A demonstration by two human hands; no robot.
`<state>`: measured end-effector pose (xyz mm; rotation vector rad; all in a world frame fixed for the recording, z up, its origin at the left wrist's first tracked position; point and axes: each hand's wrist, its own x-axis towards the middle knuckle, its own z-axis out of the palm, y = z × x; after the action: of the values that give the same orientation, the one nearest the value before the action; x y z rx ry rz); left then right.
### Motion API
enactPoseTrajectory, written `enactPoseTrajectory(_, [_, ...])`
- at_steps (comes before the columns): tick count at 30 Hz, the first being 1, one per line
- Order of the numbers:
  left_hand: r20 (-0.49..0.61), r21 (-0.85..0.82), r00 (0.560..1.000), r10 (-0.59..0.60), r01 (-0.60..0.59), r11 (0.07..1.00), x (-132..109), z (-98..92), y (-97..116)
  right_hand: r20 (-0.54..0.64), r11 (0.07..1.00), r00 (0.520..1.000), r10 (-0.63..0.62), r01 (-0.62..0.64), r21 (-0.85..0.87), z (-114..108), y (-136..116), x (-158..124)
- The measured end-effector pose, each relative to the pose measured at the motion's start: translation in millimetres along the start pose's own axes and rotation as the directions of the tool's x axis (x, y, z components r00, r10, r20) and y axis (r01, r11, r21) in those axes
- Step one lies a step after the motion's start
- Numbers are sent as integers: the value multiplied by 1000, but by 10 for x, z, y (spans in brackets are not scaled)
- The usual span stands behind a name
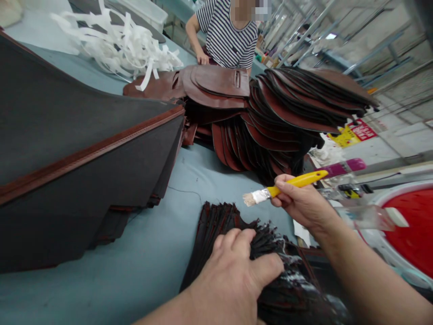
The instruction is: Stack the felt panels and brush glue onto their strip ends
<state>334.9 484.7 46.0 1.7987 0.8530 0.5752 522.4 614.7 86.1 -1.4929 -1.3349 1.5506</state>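
- Three leather stacks share one long blue-grey desk (135, 282), w/ the biggest, dark panels w/ brown edging (74, 135), at left, pointing toward the centre.
- Mid-desk, a fanned stack of brown leather flaps (277, 113) curves round in an overlapping arc; the fanning seems to keep each rim exposed.
- Beyond it, a co-worker (226, 38) in a striped top stands at the far side, one hand (203, 58) at the desk edge, near a heap of white paper strips (115, 40).
- Right of the desk, partly out of view: a red round tub (414, 230) and a clear plastic bottle (365, 217), lying nearly flat.
- Black fanned stack (223, 230) sits nearest the person, at bottom centre, long axis running from upper left to lower right, edges splayed, pale glossy streaks (297, 276) on top.
- L hand (230, 284) lies open on that stack, fingers apart, pressing it down, prob. to stop it sliding; not clamped.
- R hand (301, 203) is closed around a flat brush (301, 181), yellow handle, silver ferrule, pale bristles (252, 198).
- Brush lies almost level, bristles pointing left, held above the desk, touching nothing.
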Motion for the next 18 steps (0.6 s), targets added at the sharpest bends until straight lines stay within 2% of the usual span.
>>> enactPoseTrajectory(5, [9, 10, 1000, -8, 8, 1000, 17, 6, 18, -160, 985, 974, 160, -167, -32, 90, 60, 107])
enactPoseTrajectory(7, [21, 12, 1000, -18, 18, 1000, 19, 4, 14, -122, 968, 962, 243, -249, -36, 123, 55, 137])
enactPoseTrajectory(9, [28, 11, 999, -22, 21, 1000, 18, -2, 9, -28, 957, 957, 289, -289, 0, 134, 30, 140])
enactPoseTrajectory(11, [16, -1, 1000, -17, 17, 1000, 14, -8, 6, 47, 962, 962, 268, -270, 38, 112, -3, 120])
enactPoseTrajectory(13, [-3, -15, 1000, -9, 9, 1000, 8, -11, 8, 74, 976, 975, 208, -211, 46, 64, -33, 88])
enactPoseTrajectory(16, [-6, -10, 1000, 0, 0, 1000, 2, -4, 15, 79, 991, 988, 134, -135, 2, -15, -61, 37])
enactPoseTrajectory(18, [1, 1, 1000, -4, 4, 1000, 3, 6, 16, 126, 989, 982, 140, -133, -59, -57, -68, 6])
